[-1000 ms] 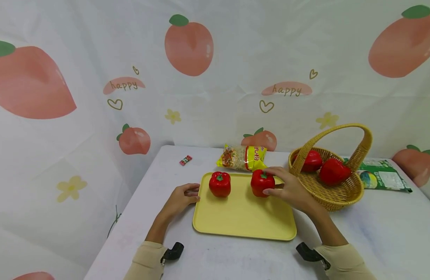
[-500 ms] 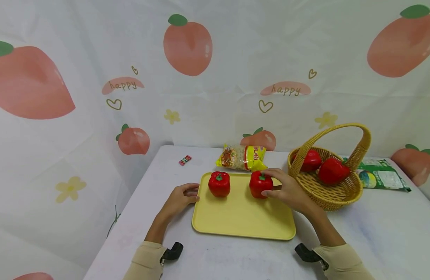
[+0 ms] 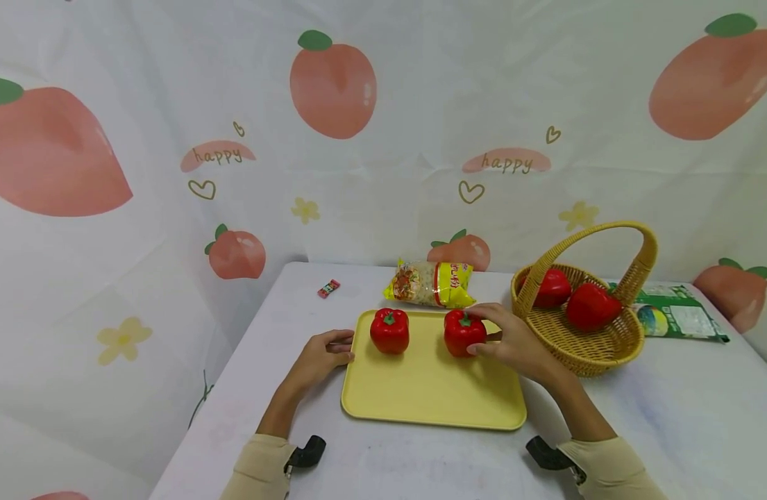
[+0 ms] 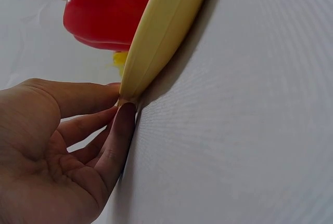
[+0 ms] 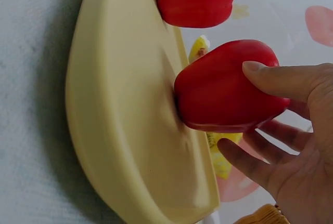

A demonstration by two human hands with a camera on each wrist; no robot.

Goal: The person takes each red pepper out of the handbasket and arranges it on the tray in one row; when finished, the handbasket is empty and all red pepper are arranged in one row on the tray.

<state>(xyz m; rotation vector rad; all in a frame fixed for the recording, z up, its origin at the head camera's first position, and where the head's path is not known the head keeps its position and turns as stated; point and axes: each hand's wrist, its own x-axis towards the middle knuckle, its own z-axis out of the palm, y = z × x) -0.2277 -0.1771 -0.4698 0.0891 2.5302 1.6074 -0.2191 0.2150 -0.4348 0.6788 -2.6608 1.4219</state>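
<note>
Two red bell peppers with green stems are on a yellow tray (image 3: 433, 396). My right hand (image 3: 514, 342) grips the right bell pepper (image 3: 461, 335), thumb on its near side and fingers round the far side. In the right wrist view this bell pepper (image 5: 229, 89) has its base at the tray's surface, and the little finger sticks out away from it. The left bell pepper (image 3: 390, 332) stands upright near the tray's far left corner. At the tray's left edge, my left hand (image 4: 62, 135) pinches the rim between thumb and fingers.
A yellow wicker basket (image 3: 583, 366) with a tall handle holds two more red bell peppers, right of the tray. Behind the tray lies a yellow food packet (image 3: 430, 283). A small red sachet (image 3: 328, 288) is at the back left, a green packet (image 3: 679, 312) behind the basket.
The right bell pepper has come slightly down and nearer on the tray, my right hand still round it. My left hand stays at the tray's edge. The head view has shifted a little.
</note>
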